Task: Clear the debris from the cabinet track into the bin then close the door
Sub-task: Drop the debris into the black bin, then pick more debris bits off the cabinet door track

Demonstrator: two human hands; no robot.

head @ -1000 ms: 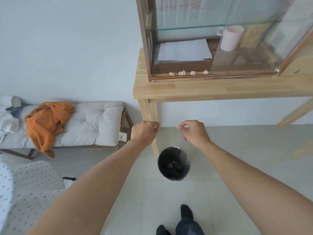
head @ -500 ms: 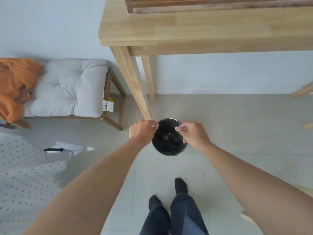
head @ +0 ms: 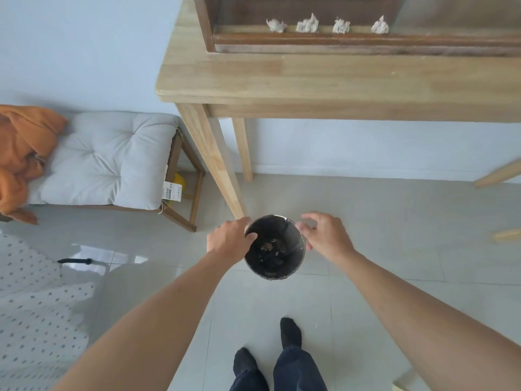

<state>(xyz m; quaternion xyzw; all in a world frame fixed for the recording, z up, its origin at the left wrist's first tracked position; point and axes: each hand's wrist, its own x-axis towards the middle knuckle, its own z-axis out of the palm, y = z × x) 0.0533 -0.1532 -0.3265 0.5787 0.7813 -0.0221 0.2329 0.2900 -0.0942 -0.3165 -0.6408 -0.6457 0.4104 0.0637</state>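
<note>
A round dark bin (head: 293,266) stands on the tiled floor, with dark scraps and pale bits at its bottom. My left hand (head: 227,242) is at the bin's left rim, with finger and thumb slightly apart and nothing in them. My right hand (head: 324,235) hovers over the right rim, fingers spread and empty. Up on the light wooden table (head: 310,77) sits the dark wooden cabinet, and several crumpled white paper bits (head: 307,24) lie in a row in its bottom track (head: 366,40). The cabinet door is out of view.
A table leg (head: 214,165) comes down just left of the bin. A bench with a grey cushion (head: 112,159) and an orange cloth (head: 22,148) stands at the left. Dotted white fabric (head: 33,320) lies at the lower left. My feet (head: 290,334) are just behind the bin.
Both hands came down from table height to the bin. My right hand pinched a small white bit before; its fingers have now spread and the bit is gone from them.
</note>
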